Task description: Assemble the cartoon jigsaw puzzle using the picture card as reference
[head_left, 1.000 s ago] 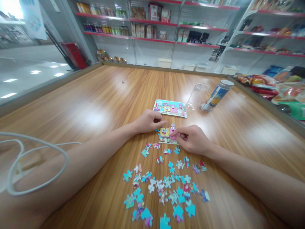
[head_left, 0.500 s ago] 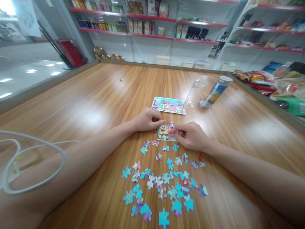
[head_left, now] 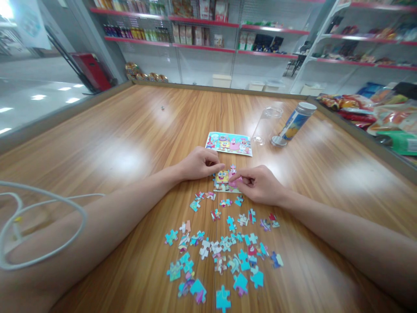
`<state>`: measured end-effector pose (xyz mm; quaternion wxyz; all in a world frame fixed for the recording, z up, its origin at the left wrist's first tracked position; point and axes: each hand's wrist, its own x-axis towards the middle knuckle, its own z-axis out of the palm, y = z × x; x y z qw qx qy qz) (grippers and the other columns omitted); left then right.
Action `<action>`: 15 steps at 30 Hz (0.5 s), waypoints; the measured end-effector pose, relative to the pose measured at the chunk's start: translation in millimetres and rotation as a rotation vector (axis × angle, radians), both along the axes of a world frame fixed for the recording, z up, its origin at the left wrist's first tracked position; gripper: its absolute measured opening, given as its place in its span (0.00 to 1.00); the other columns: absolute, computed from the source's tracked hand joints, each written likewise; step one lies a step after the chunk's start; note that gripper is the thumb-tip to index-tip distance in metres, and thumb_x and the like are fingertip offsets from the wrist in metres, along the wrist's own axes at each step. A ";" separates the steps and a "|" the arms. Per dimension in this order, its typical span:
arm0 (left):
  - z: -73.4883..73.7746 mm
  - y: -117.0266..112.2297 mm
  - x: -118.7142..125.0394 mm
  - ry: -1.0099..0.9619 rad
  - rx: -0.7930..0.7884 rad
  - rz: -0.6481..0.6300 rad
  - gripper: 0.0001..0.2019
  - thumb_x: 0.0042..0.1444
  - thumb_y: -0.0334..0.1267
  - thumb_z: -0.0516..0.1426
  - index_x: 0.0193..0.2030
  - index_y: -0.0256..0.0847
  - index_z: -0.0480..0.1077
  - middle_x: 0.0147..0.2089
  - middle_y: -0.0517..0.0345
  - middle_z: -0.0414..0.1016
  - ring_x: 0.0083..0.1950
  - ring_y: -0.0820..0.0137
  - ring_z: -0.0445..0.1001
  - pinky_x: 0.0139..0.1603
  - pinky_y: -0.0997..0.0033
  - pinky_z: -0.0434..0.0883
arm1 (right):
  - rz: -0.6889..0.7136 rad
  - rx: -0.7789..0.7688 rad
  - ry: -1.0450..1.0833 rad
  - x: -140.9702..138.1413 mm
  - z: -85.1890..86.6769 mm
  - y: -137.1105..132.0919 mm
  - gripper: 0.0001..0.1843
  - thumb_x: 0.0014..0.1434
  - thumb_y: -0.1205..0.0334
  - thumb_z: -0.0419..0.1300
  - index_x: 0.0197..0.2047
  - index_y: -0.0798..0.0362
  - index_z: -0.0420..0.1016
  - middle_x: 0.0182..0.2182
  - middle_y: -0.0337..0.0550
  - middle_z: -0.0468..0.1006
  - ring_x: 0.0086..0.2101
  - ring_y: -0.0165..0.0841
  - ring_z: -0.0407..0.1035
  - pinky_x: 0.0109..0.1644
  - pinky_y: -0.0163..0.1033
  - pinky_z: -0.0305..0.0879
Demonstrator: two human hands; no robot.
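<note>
Partly assembled puzzle (head_left: pixel 221 188): flat on the wooden table (head_left: pixel 124 130), between the two hands. A yellow SpongeBob face shows at its left, a pink figure at its right.

Left hand (head_left: pixel 202 163): at the upper left edge of the puzzle, fingers curled under, thumb pointing right. Whether it grips anything cannot be told; the fingertips are hidden.

Right hand (head_left: pixel 260 184): at the right side of the puzzle, index finger reaching onto the pink figure, remaining fingers folded in. Whether a piece is pinched there cannot be told.

Loose pieces (head_left: pixel 223 299): scattered on the near side of the puzzle, many of them light blue.

Picture card (head_left: pixel 229 143): beyond the hands, printed with a row of cartoon figures, the same yellow and pink ones included. No lettering on it can be read.

Can (head_left: pixel 298 121): right of the card, silver top, blue and yellow label; its writing is too blurred to read. A silver disc (head_left: pixel 279 141) lies at its foot. A clear container (head_left: pixel 265 126) is just beside it.

Shelves (head_left: pixel 205 47): behind the table, stocked with bottles (head_left: pixel 137 34) and packets (head_left: pixel 189 34); their labels are illegible.
</note>
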<state>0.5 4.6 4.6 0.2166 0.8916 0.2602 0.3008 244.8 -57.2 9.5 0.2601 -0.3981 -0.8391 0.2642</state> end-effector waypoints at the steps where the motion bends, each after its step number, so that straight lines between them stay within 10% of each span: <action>1: 0.3 -0.2 0.0 0.001 -0.002 0.001 0.20 0.63 0.42 0.57 0.20 0.36 0.66 0.23 0.61 0.67 0.25 0.78 0.63 0.29 0.74 0.59 | 0.008 -0.064 0.037 0.6 1.3 1.9 0.10 0.61 0.58 0.62 0.40 0.55 0.81 0.17 0.30 0.60 0.20 0.24 0.53 0.26 0.33 0.48; 7: 1.9 -0.8 0.5 0.004 0.003 0.001 0.21 0.62 0.41 0.57 0.19 0.36 0.64 0.23 0.61 0.65 0.25 0.78 0.61 0.27 0.74 0.58 | 0.211 -0.435 0.100 10.7 15.8 18.9 0.12 0.57 0.56 0.67 0.36 0.56 0.74 0.18 0.28 0.61 0.20 0.23 0.53 0.23 0.31 0.47; 15: 0.4 -0.1 0.0 -0.003 0.009 -0.002 0.20 0.63 0.42 0.57 0.20 0.36 0.66 0.23 0.61 0.66 0.25 0.78 0.62 0.28 0.75 0.59 | 0.536 -0.515 -0.173 27.1 34.5 24.2 0.07 0.58 0.62 0.66 0.38 0.56 0.76 0.22 0.30 0.61 0.23 0.23 0.53 0.25 0.31 0.51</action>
